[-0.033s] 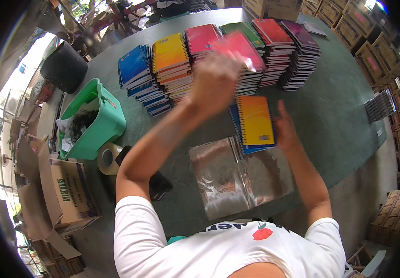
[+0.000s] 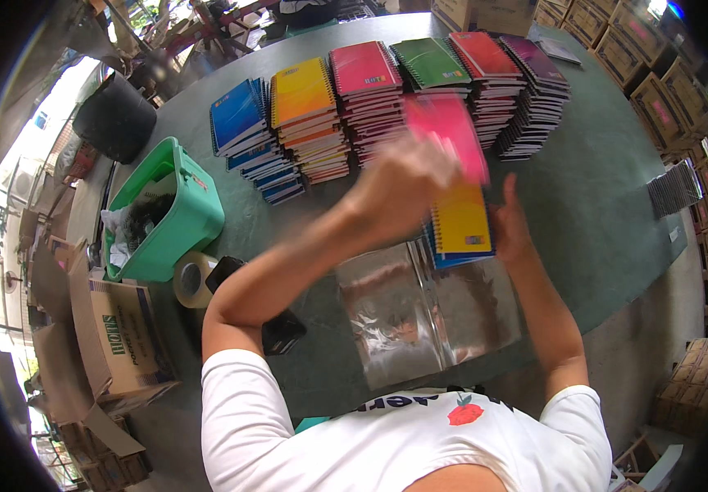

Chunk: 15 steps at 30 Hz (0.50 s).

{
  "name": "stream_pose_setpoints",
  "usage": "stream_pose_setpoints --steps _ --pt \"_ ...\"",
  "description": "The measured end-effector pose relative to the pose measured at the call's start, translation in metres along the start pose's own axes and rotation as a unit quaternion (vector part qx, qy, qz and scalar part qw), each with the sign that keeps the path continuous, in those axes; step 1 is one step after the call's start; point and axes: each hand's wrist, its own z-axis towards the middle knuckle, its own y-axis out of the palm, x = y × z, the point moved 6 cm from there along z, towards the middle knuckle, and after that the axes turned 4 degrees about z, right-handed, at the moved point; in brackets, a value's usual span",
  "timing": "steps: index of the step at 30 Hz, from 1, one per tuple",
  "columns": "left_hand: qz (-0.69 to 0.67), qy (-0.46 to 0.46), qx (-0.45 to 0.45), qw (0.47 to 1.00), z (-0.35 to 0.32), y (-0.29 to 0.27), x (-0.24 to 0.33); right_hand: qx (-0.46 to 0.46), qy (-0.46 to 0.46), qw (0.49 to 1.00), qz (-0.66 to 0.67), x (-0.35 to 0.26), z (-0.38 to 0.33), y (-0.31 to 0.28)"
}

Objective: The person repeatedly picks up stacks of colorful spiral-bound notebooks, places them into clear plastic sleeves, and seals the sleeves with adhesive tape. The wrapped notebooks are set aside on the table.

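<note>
Head view: a pink notebook (image 2: 455,131) is clamped by the left hand (image 2: 414,176), a yellow spiral notebook (image 2: 462,221) touched by the right hand (image 2: 512,231), whose grip cannot be told.

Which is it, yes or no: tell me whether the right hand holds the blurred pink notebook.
No, the left hand holds the blurred pink notebook.

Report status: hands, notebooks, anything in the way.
Left hand holding pink notebook, blurred. Right hand at right edge of yellow notebook. Blue notebook underneath, overlapping clear plastic sheet. Pink notebook, left hand hide yellow's upper part.
</note>
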Motion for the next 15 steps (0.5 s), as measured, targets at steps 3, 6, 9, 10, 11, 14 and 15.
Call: stream_pose_setpoints --steps 3,6,9,10,11,14,15 --pt "-0.094 0.041 -0.041 0.994 -0.01 0.006 0.017 -0.037 -0.085 0.992 -0.085 -0.01 0.006 -0.023" --pt "0.04 -0.19 0.04 0.98 -0.024 -0.005 -0.105 -0.025 -0.056 0.992 -0.107 -0.003 0.008 -0.035" --pt "0.103 -0.176 0.073 0.976 -0.062 0.005 -0.174 -0.043 -0.031 0.993 -0.104 0.006 0.007 -0.015" --pt "0.072 -0.191 0.074 0.976 -0.056 0.0 -0.17 -0.037 -0.04 0.993 -0.108 0.005 0.008 -0.015" --pt "0.043 -0.206 0.075 0.975 -0.05 -0.006 -0.165 -0.032 -0.047 0.992 -0.112 0.004 0.011 -0.012" --pt "-0.024 -0.255 0.31 0.916 -0.051 -0.063 -0.117 0.001 -0.052 0.996 -0.071 0.003 0.024 -0.015" --pt "-0.196 -0.221 0.296 0.908 -0.044 -0.064 -0.099 0.015 -0.054 0.997 -0.047 0.001 0.026 -0.02"
